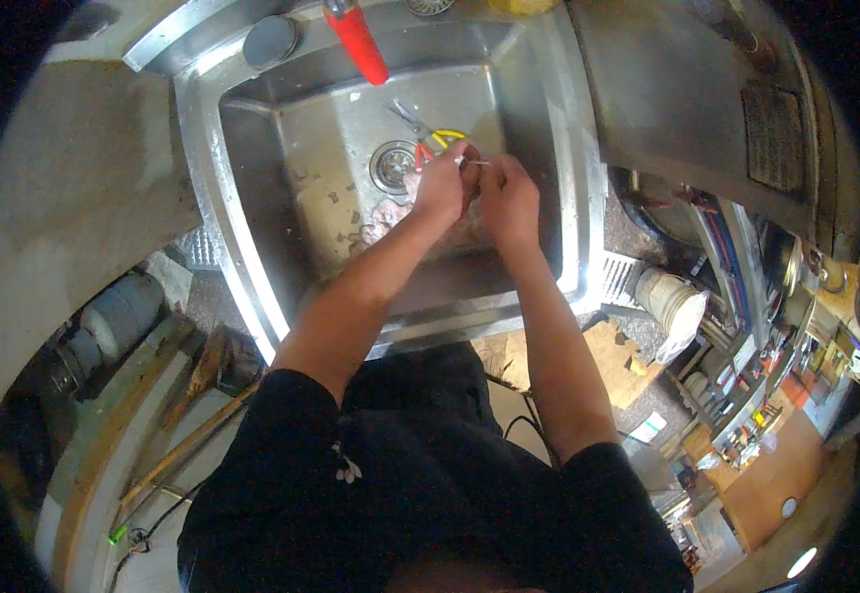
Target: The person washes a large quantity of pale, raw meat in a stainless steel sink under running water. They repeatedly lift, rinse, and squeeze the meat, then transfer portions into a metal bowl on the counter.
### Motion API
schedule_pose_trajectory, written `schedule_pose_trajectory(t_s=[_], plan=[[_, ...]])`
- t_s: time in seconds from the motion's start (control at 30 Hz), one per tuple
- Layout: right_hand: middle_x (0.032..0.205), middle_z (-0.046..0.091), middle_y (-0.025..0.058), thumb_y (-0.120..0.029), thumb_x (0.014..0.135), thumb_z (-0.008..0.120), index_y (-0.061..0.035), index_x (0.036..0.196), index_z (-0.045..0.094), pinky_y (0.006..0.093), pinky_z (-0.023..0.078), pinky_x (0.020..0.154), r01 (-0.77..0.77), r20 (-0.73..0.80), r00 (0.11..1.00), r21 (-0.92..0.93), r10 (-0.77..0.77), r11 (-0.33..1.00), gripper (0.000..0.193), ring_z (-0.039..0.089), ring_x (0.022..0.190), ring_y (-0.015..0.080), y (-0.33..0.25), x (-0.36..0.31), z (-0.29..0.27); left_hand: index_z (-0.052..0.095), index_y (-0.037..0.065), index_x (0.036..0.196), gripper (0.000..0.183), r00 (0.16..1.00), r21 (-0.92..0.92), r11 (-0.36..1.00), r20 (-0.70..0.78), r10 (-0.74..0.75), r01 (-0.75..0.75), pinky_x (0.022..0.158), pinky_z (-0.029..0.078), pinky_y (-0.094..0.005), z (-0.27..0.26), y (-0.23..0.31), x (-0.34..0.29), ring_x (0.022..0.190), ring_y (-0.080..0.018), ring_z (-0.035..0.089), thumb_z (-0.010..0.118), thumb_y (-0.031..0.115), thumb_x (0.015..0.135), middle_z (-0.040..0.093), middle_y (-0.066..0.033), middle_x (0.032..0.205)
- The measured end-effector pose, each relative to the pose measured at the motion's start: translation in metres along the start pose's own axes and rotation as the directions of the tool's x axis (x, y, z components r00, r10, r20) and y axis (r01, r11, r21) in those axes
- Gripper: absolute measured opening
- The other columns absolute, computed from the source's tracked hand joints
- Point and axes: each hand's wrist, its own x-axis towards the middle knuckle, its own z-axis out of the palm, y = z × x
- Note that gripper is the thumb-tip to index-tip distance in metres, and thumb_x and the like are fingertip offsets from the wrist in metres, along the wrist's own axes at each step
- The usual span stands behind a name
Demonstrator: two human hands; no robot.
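Both of my hands are together over a metal sink [336, 198], right of its drain [390, 166]. My left hand [442, 186] is closed, fingers pinched, and my right hand [509, 196] is closed close beside it. A small pale strip [481, 163] shows between their fingertips; its kind is too small to tell. Just beyond my left hand lie scissors [418, 133] with one red and one yellow handle, blades toward the far side. Pale pinkish, wet-looking pieces [387, 217] rest on the sink floor under my left wrist, partly hidden by my arm.
A red cylindrical object [359, 44] hangs over the sink's far wall. On the far rim sits a round grey lid-like disc [270, 42]. Metal counters [84, 148] flank the sink. A whitish bucket [672, 301] and a sheet of cardboard [613, 361] are at lower right.
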Motion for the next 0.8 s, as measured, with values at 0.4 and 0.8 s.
schedule_pose_trajectory(t_s=[0.4,0.8], plan=[[0.093,0.072,0.0157,-0.017,0.087,0.071,0.0034,0.112,0.07,0.0333,0.054,0.074,-0.106,-0.114,0.986,0.116,0.119,0.988,0.032,0.066,0.079,0.0181,0.009,0.004,0.0,0.069,0.009,0.12,0.029,0.922,0.369,0.879,-0.12,0.368,-0.303,0.088,0.055,-0.0427,0.014,-0.021,0.019,0.111,-0.0363,0.065,0.066,0.007,0.091,0.066,-0.0206,0.119],[0.098,0.072,0.012,-0.008,0.091,0.07,0.0088,0.117,0.065,0.0297,0.054,0.077,-0.115,-0.006,0.988,0.634,0.153,0.765,0.032,0.067,0.083,0.0161,0.015,0.046,0.032,0.067,0.006,0.103,0.013,0.889,-0.028,0.904,-0.197,0.415,-0.428,0.101,0.048,-0.0416,-0.012,-0.024,0.062,0.116,-0.0345,0.061,0.069,0.006,0.09,0.066,-0.0138,0.117]])
